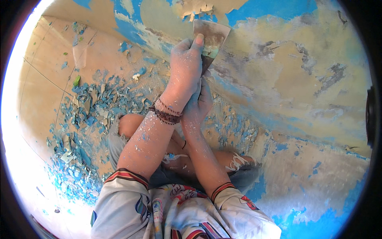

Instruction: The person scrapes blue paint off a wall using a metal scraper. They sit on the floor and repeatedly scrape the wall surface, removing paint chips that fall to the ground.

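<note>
Both my hands are at the metal blade of a paint scraper point(214, 37), which lies near the wall point(286, 74). My left hand point(186, 61) grips it, thumb pressed flat on the blade's face. Below it, my right hand point(203, 95) is closed around the lower end, where the handle is mostly hidden by the fingers. Just beyond the blade's wide edge, loose beige paint point(195, 10) peels from the wall. The wall shows blue paint patches, beige areas and grey scraped spots. Fine flakes cover my hands and forearms.
Blue and beige paint chips point(89, 104) lie heaped on the tiled floor point(44, 74) at the left, with a small green leaf point(76, 81) among them. More debris point(235, 128) runs along the wall's foot. My crossed legs in torn jeans point(244, 176) are close below my arms.
</note>
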Motion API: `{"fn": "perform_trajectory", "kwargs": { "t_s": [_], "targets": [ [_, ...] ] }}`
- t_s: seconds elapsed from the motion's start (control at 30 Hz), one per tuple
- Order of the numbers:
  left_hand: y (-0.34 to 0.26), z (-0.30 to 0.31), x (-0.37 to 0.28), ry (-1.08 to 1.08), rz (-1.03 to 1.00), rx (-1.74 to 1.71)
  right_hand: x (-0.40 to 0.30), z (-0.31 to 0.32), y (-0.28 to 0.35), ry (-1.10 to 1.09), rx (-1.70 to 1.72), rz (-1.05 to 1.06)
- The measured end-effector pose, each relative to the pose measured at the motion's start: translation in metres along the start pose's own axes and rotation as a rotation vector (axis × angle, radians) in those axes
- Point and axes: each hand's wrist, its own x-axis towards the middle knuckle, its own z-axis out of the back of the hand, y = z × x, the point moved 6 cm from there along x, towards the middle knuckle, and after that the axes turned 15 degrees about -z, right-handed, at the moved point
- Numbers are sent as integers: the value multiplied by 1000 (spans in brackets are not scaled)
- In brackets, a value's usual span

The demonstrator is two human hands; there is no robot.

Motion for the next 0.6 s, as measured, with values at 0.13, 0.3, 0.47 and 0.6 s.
{"fn": "perform_trajectory", "kwargs": {
  "t_s": [0.13,0.3,0.47,0.6],
  "targets": [
    [5,-1,-1,7,11,1,2,4,3,-6,-68,15],
    [2,-5,-2,27,-14,-8,0,8,7,-47,-37,51],
    [3,-13,-3,11,19,17,8,16,11,-96,-38,159],
    [8,-8,-6,15,-27,60,9,19,-2,-121,-89,212]
  ]
}}
